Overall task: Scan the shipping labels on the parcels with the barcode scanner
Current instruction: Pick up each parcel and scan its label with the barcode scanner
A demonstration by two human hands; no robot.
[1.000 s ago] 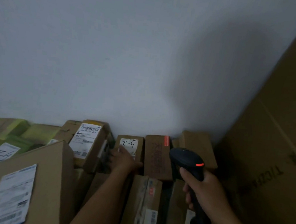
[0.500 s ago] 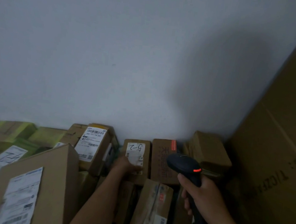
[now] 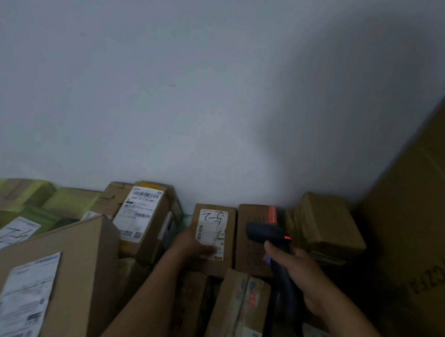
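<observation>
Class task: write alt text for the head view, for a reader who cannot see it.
A right hand grips a black handheld barcode scanner beside a small brown cardboard parcel whose white label the left hand touches.

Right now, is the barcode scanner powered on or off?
On, apparently: a small orange-red light glows on top of the barcode scanner, which the right hand grips. No scan beam is visible.

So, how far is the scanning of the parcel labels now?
Done: nothing shows which labels are scanned. In hand: the left hand rests on the small box, and the right hand grips the scanner, its red light on, beside that box's label. Left: at least the tall box's label and the big box's label seem to wait.
</observation>
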